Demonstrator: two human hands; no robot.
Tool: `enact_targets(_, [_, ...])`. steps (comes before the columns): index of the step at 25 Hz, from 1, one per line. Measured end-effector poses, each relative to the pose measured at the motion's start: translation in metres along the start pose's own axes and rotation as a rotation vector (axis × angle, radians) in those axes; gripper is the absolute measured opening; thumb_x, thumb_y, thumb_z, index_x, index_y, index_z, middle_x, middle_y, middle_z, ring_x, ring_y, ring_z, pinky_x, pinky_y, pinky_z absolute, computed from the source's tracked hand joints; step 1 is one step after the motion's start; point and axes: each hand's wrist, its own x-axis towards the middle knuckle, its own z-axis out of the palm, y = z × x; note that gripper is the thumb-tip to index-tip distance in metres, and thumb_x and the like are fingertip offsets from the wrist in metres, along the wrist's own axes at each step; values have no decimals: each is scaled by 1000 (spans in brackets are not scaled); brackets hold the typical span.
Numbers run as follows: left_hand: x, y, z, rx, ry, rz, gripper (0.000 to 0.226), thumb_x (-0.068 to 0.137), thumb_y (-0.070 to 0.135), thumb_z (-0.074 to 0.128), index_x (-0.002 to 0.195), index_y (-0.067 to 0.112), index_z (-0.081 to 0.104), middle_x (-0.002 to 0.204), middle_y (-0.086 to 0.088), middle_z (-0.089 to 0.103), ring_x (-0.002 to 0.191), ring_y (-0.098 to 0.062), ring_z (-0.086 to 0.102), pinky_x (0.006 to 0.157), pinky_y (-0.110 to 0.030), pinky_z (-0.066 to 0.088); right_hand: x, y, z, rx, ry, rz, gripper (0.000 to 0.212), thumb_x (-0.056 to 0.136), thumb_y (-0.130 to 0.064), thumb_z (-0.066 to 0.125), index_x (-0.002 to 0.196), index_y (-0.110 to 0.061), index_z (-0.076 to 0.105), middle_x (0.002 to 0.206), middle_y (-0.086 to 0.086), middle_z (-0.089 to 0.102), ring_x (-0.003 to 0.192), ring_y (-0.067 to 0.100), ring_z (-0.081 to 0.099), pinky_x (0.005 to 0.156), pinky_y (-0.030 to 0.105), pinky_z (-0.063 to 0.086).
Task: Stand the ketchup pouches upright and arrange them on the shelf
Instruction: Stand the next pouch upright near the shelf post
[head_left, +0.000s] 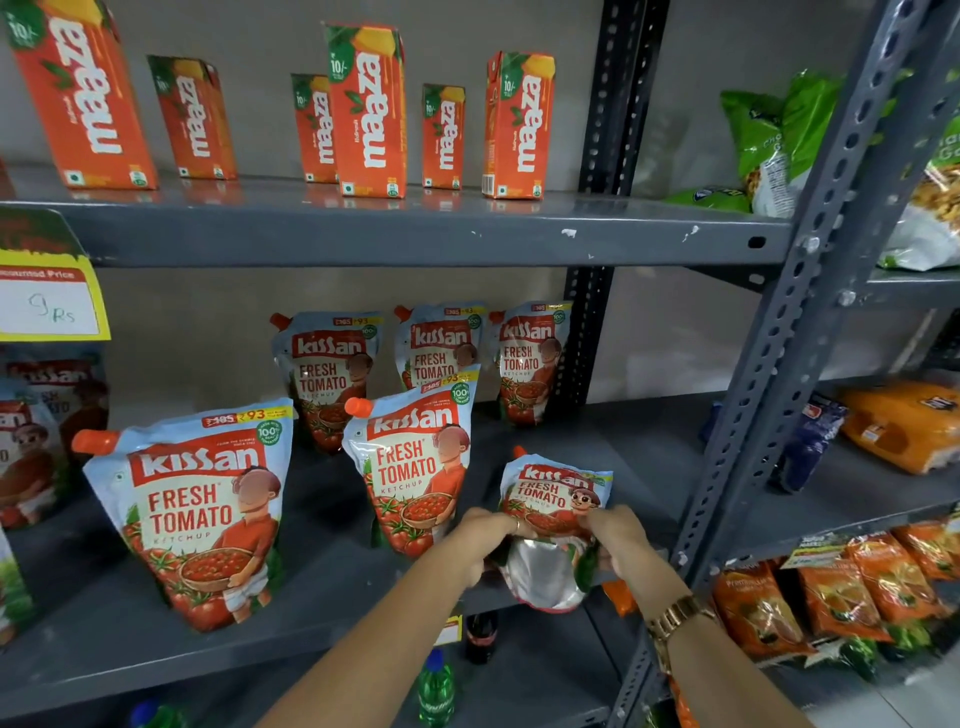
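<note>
On the middle shelf (311, 597), five ketchup pouches (410, 467) stood upright: three behind, two before them. At the front right edge, both hands (480, 540) held a sixth pouch (553, 519). Juice cartons (369, 109) stood on the shelf above.

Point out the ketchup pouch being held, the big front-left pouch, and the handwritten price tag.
Blue-and-red Kissan ketchup pouch in both hands (556, 493): head view, printed front panel.
Large Kissan ketchup pouch standing front left (200, 514): head view, centre of front.
Yellow-edged white price tag (49, 306): head view, white field.
</note>
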Motion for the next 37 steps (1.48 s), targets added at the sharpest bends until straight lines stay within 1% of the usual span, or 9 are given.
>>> enact_targets(6, [-11, -2, 21, 17, -21, 267, 39, 67, -7, 67, 100, 13, 59, 104, -7, 67, 90, -16, 62, 72, -23, 51, 5, -8, -2, 77, 119, -254, 17, 86, -3, 46, 88, -3, 63, 100, 23, 69, 88, 36, 65, 84, 47, 54])
enact_targets(11, [-2, 26, 57, 55, -53, 493, 67, 75, -16, 54, 132, 18, 39, 120, 6, 52, 111, -6, 48, 89, -24, 48, 8, -26, -30, 254, 150, -474, 14, 93, -3, 42, 94, -11, 53, 102, 19, 66, 69, 22, 63, 61, 34, 55])
enact_targets(13, [5, 34, 66, 71, -100, 518, 74, 76, -21, 47, 138, 17, 32, 124, 10, 45, 117, -3, 41, 88, -17, 45, 14, -28, -42, 241, 111, -538, 22, 93, 0, 40, 110, -12, 49, 113, 18, 63, 90, 24, 65, 71, 37, 56])
enact_targets(16, [18, 24, 77, 141, -107, 501, 80, 76, -23, 40, 141, 19, 27, 138, 6, 37, 131, -6, 29, 101, -23, 38, 32, -20, -53, 56, 138, -491, 45, 95, -2, 37, 138, -15, 30, 128, 18, 54, 114, 30, 54, 88, 44, 49])
enact_targets(19, [27, 20, 81, 171, -48, 432, 78, 79, -17, 45, 144, 19, 23, 151, -4, 29, 139, -17, 26, 113, -38, 33, 41, -7, -46, 87, 101, -393, 46, 99, -18, 30, 143, -20, 18, 121, 15, 54, 103, 29, 57, 67, 37, 53])
enact_targets(25, [42, 17, 77, 261, -109, 313, 83, 76, -8, 54, 142, 31, 20, 144, 4, 26, 136, -22, 28, 108, -35, 31, 56, 17, -31, 359, -8, -194, 59, 94, -48, 25, 129, -5, 46, 130, 24, 54, 117, 37, 53, 97, 41, 44])
enact_targets(30, [56, -6, 81, 229, -130, 252, 84, 72, 0, 61, 140, 31, 23, 143, -5, 37, 130, -21, 35, 107, -35, 32, 66, 20, -31, 272, -54, -211, 60, 94, -51, 17, 121, -11, 52, 103, 10, 63, 87, 18, 56, 78, 26, 46])
enact_targets(35, [55, -15, 76, 226, -89, 247, 85, 73, 4, 61, 142, 33, 22, 149, -6, 30, 140, -22, 18, 116, -39, 18, 69, 22, -33, 189, -106, -241, 54, 94, -51, 17, 81, -19, 60, 69, -3, 64, 74, 8, 54, 88, 27, 40])
enact_targets(37, [53, -21, 72, 241, -91, 244, 88, 72, 4, 62, 143, 33, 19, 154, -5, 23, 144, -23, 7, 119, -45, 11, 63, 19, -31, 217, -154, -254, 45, 94, -50, 20, 90, -23, 57, 73, -12, 62, 76, 4, 53, 84, 25, 39])
